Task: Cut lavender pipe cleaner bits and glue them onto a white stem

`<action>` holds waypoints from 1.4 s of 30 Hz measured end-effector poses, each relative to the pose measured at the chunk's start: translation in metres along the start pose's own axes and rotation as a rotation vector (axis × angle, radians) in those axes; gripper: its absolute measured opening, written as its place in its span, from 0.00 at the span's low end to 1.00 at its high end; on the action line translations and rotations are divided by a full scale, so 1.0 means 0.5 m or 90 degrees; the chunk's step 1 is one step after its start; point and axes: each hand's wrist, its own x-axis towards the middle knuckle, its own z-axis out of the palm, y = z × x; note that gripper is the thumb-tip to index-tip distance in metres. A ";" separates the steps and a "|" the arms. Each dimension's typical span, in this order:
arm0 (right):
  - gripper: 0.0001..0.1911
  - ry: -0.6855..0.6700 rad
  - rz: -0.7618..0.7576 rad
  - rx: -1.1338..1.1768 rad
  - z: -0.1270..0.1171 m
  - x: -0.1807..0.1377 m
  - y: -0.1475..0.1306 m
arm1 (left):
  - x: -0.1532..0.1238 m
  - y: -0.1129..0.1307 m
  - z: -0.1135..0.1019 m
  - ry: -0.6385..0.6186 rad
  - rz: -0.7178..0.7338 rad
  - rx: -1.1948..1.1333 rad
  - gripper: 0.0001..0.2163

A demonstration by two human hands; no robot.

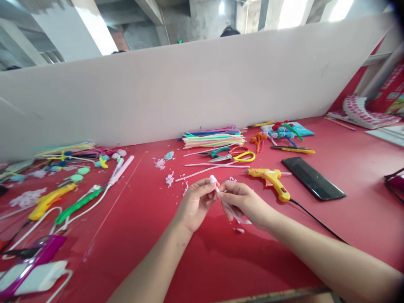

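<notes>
Between my hands, above the red table (151, 252), is a pale pink pipe cleaner (232, 208) with a small coiled end (213, 179) at the top. My left hand (198, 201) pinches it close to the coil. Thumb and fingers of my right hand (244, 202) grip it just below, and its tail trails out under that palm. Beyond my fingers lie loose pale pink pipe cleaners (202, 171), yellow-handled scissors (243, 157) and teal-handled pliers (220, 151). A yellow glue gun (272, 180) rests to the right of my right hand.
A bundle of pipe cleaners (214, 140) lies by the white partition (176, 92). At right is a black phone (312, 177). Corded tools, including a green one (78, 205), and a purple power strip (34, 263) crowd the left. Pink fluff scraps (169, 179) dot the middle.
</notes>
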 end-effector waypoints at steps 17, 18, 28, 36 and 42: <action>0.12 -0.046 0.032 0.099 0.003 -0.005 0.009 | -0.007 0.009 0.006 -0.016 0.108 0.191 0.07; 0.13 -0.048 0.031 0.107 0.002 -0.005 0.008 | -0.007 0.008 0.006 -0.035 0.099 0.185 0.07; 0.14 -0.053 0.146 0.014 0.011 -0.001 0.029 | 0.021 0.032 -0.042 0.181 0.181 0.008 0.08; 0.08 0.028 0.040 -0.137 0.020 -0.006 0.027 | 0.021 0.046 -0.053 0.151 0.151 0.072 0.08; 0.15 0.069 -0.030 -0.178 0.006 0.003 0.018 | 0.006 -0.007 -0.004 0.102 0.119 0.178 0.10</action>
